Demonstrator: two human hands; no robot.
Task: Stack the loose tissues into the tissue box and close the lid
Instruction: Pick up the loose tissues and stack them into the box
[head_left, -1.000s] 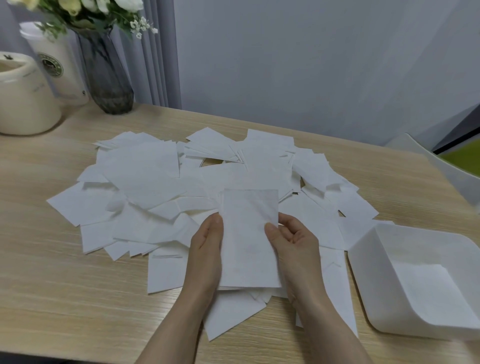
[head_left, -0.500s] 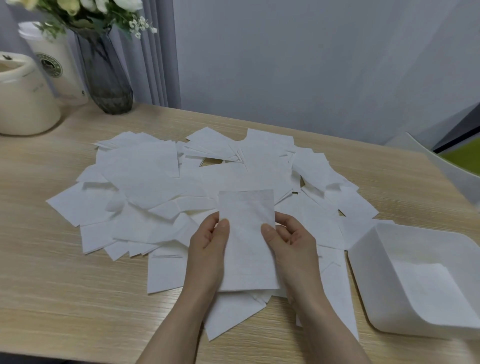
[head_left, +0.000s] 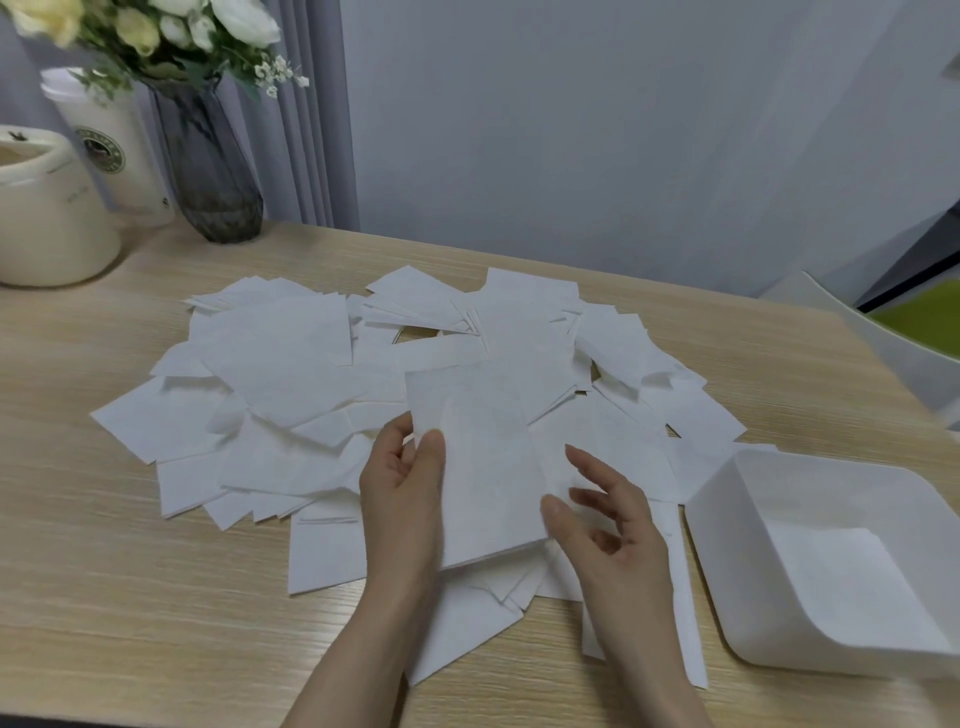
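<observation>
The left hand (head_left: 402, 499) is pinching a small stack of folded tissues (head_left: 475, 467) along its left edge, thumb lying on top and fingers tucked beneath, and it is holding that stack just above the big scatter of loose tissues (head_left: 280, 374) covering the middle of the wooden table (head_left: 104, 597). The right hand (head_left: 605, 514) is hovering at the stack's right edge with fingers spread and relaxed, the thumb tip right at the paper's corner but gripping nothing that I can make out.

Over on the right, the white tissue box (head_left: 727, 525) is sitting open beside the pile, and a few tissues (head_left: 841, 582) are already lying flat on its floor. No lid is showing anywhere in view, so closing looks a long way off; most of the paper is lying out on the table.

These sheets are looking feather-light, soft and floppy, and likely to slide apart or fold over if carried by one corner. The safer hold, I'd judge, is along both long edges, thumbs on top and fingers supporting underneath, keeping the stack level on its way to the box.

At the table's far left corner, a dark glass vase of flowers (head_left: 213, 171), a paper cup (head_left: 114, 150) and a cream container (head_left: 47, 218) are standing well clear.
</observation>
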